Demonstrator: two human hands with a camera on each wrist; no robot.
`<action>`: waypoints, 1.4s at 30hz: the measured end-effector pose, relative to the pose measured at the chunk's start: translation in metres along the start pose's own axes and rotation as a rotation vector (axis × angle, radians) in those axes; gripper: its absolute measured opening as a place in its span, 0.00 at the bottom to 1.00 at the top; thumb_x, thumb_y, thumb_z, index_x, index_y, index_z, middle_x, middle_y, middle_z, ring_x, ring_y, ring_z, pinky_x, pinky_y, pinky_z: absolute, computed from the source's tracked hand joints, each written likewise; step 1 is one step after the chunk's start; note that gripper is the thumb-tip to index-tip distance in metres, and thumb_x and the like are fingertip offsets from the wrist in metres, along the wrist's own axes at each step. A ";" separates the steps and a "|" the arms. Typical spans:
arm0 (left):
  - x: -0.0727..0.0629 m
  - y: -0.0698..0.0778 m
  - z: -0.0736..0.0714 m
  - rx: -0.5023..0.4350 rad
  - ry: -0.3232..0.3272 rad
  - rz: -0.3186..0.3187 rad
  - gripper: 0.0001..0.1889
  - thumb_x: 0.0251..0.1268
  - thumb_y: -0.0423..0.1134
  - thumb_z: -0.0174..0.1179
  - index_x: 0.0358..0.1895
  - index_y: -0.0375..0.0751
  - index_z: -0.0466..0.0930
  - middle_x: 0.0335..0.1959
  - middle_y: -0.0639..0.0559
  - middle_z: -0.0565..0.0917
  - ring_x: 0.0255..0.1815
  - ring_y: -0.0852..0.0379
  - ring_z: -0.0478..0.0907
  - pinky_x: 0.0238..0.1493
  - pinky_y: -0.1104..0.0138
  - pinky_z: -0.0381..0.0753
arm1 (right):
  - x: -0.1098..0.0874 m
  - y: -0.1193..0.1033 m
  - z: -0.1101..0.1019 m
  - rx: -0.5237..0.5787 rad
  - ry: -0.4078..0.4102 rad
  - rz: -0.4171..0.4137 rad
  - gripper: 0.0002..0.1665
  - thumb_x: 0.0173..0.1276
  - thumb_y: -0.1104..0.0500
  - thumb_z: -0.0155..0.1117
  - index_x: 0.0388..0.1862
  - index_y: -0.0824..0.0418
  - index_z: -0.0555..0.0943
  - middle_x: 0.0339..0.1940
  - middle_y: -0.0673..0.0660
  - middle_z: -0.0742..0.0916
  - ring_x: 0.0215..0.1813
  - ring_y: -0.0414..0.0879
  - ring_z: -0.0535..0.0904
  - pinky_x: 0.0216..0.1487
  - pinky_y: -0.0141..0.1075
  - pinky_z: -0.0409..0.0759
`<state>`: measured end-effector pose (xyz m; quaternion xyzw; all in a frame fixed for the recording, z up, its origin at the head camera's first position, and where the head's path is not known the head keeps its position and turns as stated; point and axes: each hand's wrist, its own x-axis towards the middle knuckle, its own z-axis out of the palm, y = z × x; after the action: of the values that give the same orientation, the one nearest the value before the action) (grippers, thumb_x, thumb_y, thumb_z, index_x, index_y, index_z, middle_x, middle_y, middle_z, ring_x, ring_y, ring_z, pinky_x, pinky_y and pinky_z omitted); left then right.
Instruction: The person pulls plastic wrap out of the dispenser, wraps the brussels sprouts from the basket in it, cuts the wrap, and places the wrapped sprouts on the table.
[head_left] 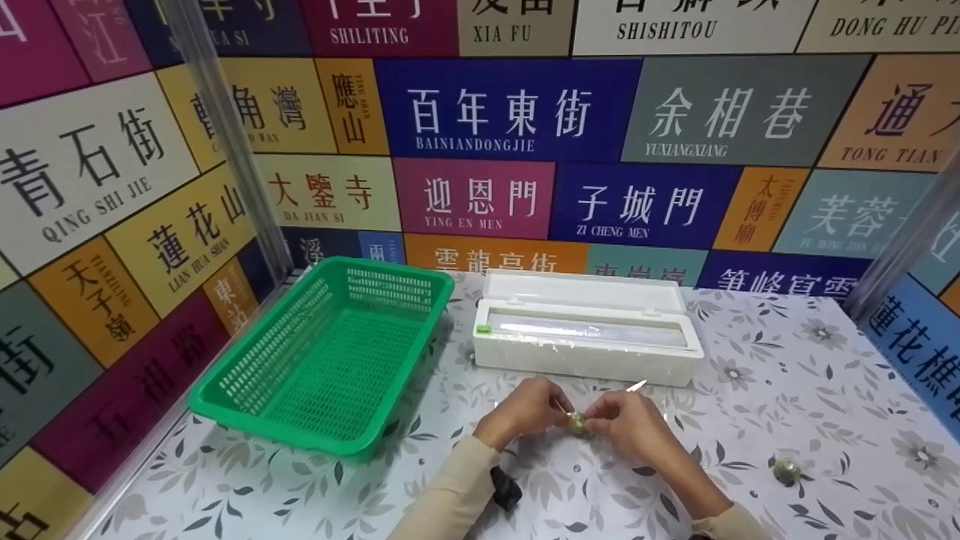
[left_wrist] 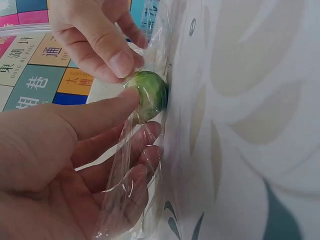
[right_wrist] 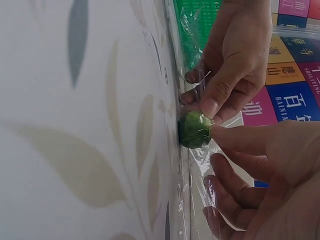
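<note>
A small round green vegetable, looking like a Brussels sprout (left_wrist: pixel 151 95), sits in a sheet of clear plastic wrap (left_wrist: pixel 116 200) close to the tabletop. My left hand (head_left: pixel 527 411) pinches the wrap at one side, its thumb (left_wrist: pixel 107 112) against the sprout. From the other side my right hand (head_left: pixel 632 421) gathers the wrap, thumb and fingertips right at the sprout. In the right wrist view, both hands meet over the sprout (right_wrist: pixel 194 131), and the film spreads past the fingers. A second green sprout (head_left: pixel 787 471), shiny as if wrapped, lies apart to the right.
Behind the hands stands a white plastic wrap dispenser (head_left: pixel 581 366), lid raised, with a film roll and a green slider (head_left: pixel 484 329). A green perforated basket (head_left: pixel 225 409) sits to the left. Sign-printed walls (head_left: pixel 510 105) border the floral-covered table (head_left: pixel 750 420).
</note>
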<state>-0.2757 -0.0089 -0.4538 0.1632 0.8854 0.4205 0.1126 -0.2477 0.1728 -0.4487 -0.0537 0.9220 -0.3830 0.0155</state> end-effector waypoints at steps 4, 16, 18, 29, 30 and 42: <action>0.000 0.000 0.001 -0.012 0.022 -0.017 0.04 0.56 0.32 0.72 0.34 0.38 0.90 0.29 0.48 0.90 0.20 0.65 0.73 0.21 0.76 0.73 | 0.001 0.001 0.001 0.018 -0.033 0.004 0.08 0.54 0.66 0.76 0.32 0.58 0.86 0.28 0.50 0.88 0.33 0.40 0.81 0.39 0.35 0.78; 0.001 -0.002 0.000 0.036 0.070 0.027 0.07 0.55 0.31 0.70 0.38 0.35 0.88 0.31 0.46 0.89 0.24 0.66 0.76 0.26 0.78 0.74 | 0.006 0.010 0.003 0.127 -0.105 -0.015 0.15 0.55 0.68 0.75 0.41 0.65 0.83 0.33 0.56 0.89 0.36 0.44 0.83 0.37 0.33 0.81; 0.001 -0.003 0.000 0.023 0.065 0.032 0.07 0.53 0.29 0.70 0.37 0.34 0.88 0.28 0.47 0.88 0.23 0.66 0.76 0.24 0.78 0.74 | 0.008 0.011 0.003 0.151 -0.119 0.000 0.13 0.57 0.69 0.73 0.42 0.65 0.84 0.33 0.57 0.89 0.35 0.44 0.83 0.34 0.32 0.81; 0.006 -0.004 0.003 0.044 0.103 0.039 0.05 0.55 0.29 0.68 0.35 0.35 0.90 0.26 0.48 0.88 0.20 0.67 0.71 0.21 0.78 0.70 | 0.012 0.012 -0.010 0.096 -0.126 0.037 0.15 0.60 0.63 0.73 0.47 0.62 0.86 0.34 0.55 0.89 0.34 0.44 0.81 0.32 0.33 0.79; 0.007 -0.004 0.003 0.052 0.106 0.030 0.05 0.55 0.29 0.68 0.35 0.35 0.90 0.26 0.48 0.88 0.20 0.67 0.71 0.21 0.78 0.71 | 0.013 0.012 -0.011 0.085 -0.121 0.039 0.15 0.59 0.63 0.74 0.46 0.62 0.86 0.35 0.55 0.89 0.35 0.43 0.81 0.33 0.33 0.79; 0.009 0.000 -0.003 0.097 0.080 0.017 0.08 0.57 0.31 0.69 0.40 0.34 0.88 0.34 0.44 0.89 0.27 0.61 0.78 0.28 0.75 0.77 | 0.028 0.006 -0.005 0.080 -0.130 0.010 0.10 0.59 0.66 0.72 0.42 0.63 0.86 0.36 0.56 0.88 0.36 0.44 0.81 0.36 0.33 0.80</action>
<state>-0.2847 -0.0073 -0.4525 0.1592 0.9070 0.3843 0.0653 -0.2759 0.1775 -0.4493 -0.0731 0.9034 -0.4150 0.0795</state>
